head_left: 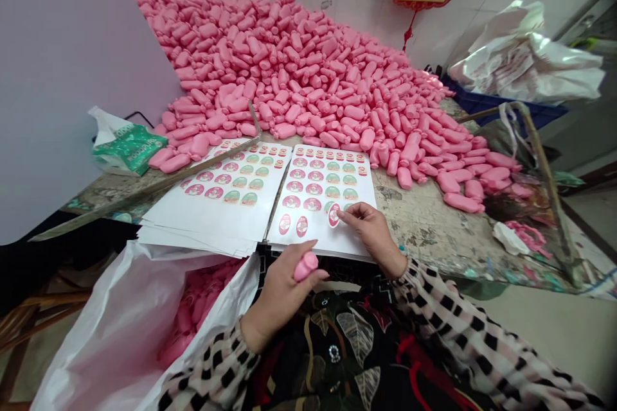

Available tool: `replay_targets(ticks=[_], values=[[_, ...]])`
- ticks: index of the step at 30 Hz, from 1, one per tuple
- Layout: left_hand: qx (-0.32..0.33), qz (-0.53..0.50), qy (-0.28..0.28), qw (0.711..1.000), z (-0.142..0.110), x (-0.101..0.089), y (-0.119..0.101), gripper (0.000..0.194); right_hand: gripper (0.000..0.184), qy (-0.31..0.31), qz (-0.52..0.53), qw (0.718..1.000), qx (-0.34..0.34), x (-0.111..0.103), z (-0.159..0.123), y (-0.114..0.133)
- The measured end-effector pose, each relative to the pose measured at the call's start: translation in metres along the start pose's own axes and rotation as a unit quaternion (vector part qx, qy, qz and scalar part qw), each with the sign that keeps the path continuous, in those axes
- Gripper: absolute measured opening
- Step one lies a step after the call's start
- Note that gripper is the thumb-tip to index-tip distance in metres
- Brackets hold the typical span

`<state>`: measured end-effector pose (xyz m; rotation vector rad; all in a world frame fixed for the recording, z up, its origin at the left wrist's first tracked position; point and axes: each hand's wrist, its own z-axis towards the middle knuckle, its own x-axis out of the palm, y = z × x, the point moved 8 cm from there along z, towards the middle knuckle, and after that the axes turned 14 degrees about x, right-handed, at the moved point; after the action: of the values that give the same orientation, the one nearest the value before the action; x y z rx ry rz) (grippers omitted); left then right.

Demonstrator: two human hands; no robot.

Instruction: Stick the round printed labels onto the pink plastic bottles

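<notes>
My left hand is closed around a small pink bottle, held just below the table's near edge. My right hand pinches an oval pink sticker at the lower part of the right sticker sheet. A second sticker sheet, lying on a stack of sheets, sits to the left of it. A very large heap of pink bottles covers the back of the table.
A white plastic bag holding pink bottles hangs open at my lower left. A green tissue pack lies at the table's left. White bags rest on a blue crate at the right. The worn tabletop shows beside the sheets.
</notes>
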<state>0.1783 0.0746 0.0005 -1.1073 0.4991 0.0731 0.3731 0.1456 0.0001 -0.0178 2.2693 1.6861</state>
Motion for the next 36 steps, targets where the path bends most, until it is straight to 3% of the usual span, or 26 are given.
replay_targets(ticks=[2,5,7,9,16,32,36], values=[[-0.12,-0.188,-0.065,0.973,0.003,-0.001,0.01,0.044,0.028,-0.007,0.013,1.0,-0.009,-0.001,-0.008,0.012],[-0.236,-0.445,-0.114,0.856,0.016,0.016,0.014,0.055,0.026,0.015,0.008,0.999,-0.04,0.005,-0.027,0.03],[-0.274,-0.526,-0.129,0.795,0.026,0.026,0.014,0.054,0.024,0.041,-0.004,0.997,-0.057,0.011,-0.041,0.038],[-0.291,-0.551,-0.142,0.769,0.034,0.031,0.015,0.049,0.024,0.049,-0.028,0.996,-0.073,0.015,-0.052,0.041],[-0.295,-0.564,-0.102,0.764,0.042,0.046,0.011,0.055,0.022,0.014,-0.106,0.987,-0.117,0.016,-0.062,0.036],[-0.265,-0.558,-0.1,0.78,0.046,0.047,0.008,0.053,0.02,0.008,-0.143,0.983,-0.115,0.021,-0.062,0.03],[-0.247,-0.551,-0.072,0.794,0.046,0.047,0.005,0.056,0.019,0.01,-0.159,0.981,-0.11,0.021,-0.061,0.028]])
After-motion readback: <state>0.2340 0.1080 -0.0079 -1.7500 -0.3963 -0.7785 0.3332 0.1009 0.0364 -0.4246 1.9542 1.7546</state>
